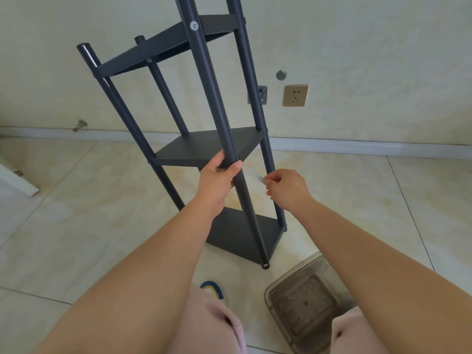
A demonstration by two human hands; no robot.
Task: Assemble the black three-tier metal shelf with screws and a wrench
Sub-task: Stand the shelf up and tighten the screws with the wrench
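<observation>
A: Do the shelf [204, 146] posts show whole?

B: No. At twelve o'clock the top edge cuts the two near posts.

A: What is the right hand [287, 190] pinching?

B: A thin pale strip [256, 177], too blurred to name.

A: And at nine o'clock?

B: A white board [15, 183], cut by the left edge.

A: The bin [304, 300] at five o'clock?

B: Partly behind the right arm; the bottom edge cuts its near side.

I see bright, even, diffuse light with only faint shadows on the floor tiles [76, 226]. Wide-angle distortion bends the baseboard [357, 146] at the edges; overall focus is slightly soft.
</observation>
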